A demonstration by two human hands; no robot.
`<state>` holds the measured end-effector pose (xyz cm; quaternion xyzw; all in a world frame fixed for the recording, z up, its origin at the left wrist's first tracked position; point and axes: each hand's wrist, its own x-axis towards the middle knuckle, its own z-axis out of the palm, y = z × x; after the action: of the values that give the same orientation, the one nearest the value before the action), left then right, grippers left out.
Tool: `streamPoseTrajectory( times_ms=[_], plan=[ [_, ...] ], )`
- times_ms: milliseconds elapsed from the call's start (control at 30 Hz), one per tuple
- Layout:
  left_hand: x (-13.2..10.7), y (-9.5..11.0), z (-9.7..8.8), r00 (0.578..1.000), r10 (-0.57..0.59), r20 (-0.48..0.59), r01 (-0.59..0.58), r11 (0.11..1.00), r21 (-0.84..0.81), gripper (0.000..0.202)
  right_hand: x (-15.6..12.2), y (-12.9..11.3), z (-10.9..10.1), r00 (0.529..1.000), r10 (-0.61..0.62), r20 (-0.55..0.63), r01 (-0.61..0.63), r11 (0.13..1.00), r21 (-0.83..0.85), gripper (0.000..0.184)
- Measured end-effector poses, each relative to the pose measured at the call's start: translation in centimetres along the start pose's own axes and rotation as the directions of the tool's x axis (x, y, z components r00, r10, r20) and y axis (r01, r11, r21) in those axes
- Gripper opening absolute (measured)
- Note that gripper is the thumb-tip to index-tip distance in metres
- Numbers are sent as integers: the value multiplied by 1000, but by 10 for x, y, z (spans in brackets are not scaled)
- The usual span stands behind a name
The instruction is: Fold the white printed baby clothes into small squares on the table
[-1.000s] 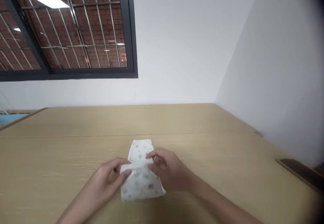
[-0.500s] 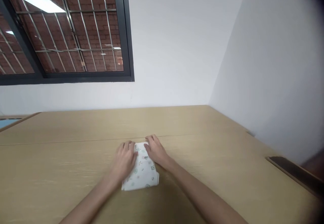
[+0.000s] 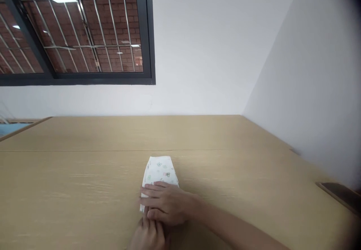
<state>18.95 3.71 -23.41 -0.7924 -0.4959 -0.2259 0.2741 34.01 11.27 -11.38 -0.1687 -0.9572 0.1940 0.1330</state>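
A small folded white cloth (image 3: 160, 170) with tiny coloured prints lies on the light wooden table (image 3: 84, 182), near its front middle. My right hand (image 3: 166, 203) lies flat across the near half of the cloth, fingers stretched out to the left and pressing it down. My left hand (image 3: 148, 235) is at the bottom edge of the view, just below the right hand, its fingertips touching the cloth's near end; most of it is cut off by the frame.
White walls meet at a corner behind the table. A dark-framed window (image 3: 70, 31) with a grille and a brick wall beyond is at upper left. A dark flat slot (image 3: 338, 195) sits at the table's right edge.
Both hands have slid from the far end of the cloth to its near end. The far half of the cloth is now uncovered, and the right hand lies flat across it.
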Motion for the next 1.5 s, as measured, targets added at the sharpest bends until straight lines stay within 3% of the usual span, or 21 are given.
streamPoseTrajectory(
  times_ms=[133,300,500,633,767,833,900,1000,1100,1167,1233,1333,1400,1500],
  plan=[
    [-2,-6,1,996,93,15,-93,995,25,40,7,29,-4,997,79,13,-77,991,-114,56],
    [-2,-16,2,991,132,-16,-132,991,-4,41,17,62,-18,987,158,-3,-155,962,-223,60],
    [11,-15,-16,987,161,-4,-160,984,72,35,19,81,-21,985,151,-82,-167,954,-247,61],
    [25,-27,-26,982,178,61,-179,984,19,24,14,71,-23,961,159,-228,-225,928,-298,53],
    [46,-58,-48,923,274,271,-209,947,-245,27,-3,44,-29,923,196,-332,-295,914,-279,34],
    [53,-75,-61,909,309,281,-213,922,-323,31,-16,27,-33,932,227,-282,-296,927,-232,29],
    [55,-88,-68,921,328,208,-251,911,-328,34,-32,11,-36,945,261,-196,-296,938,-179,33],
    [53,-100,-70,931,337,144,-267,892,-365,42,-53,-5,-37,951,299,-76,-306,945,-115,62],
    [60,-107,-68,920,251,301,-62,851,-521,38,-67,-12,-37,946,322,-30,-324,943,-75,83],
    [75,-114,-68,869,171,464,170,778,-605,27,-69,-14,-40,932,362,-31,-363,931,-47,72],
    [93,-122,-67,819,120,562,344,680,-647,29,-66,-14,-44,906,418,-60,-419,908,-2,48],
    [117,-132,-59,827,76,557,435,542,-719,40,-55,-8,-48,854,497,-152,-481,867,131,23],
    [127,-133,-52,837,29,547,476,455,-753,43,-46,1,-48,811,537,-230,-484,839,250,27],
    [135,-130,-41,810,-25,586,559,338,-757,50,-34,20,-43,731,599,-328,-485,793,369,29]
  ],
)
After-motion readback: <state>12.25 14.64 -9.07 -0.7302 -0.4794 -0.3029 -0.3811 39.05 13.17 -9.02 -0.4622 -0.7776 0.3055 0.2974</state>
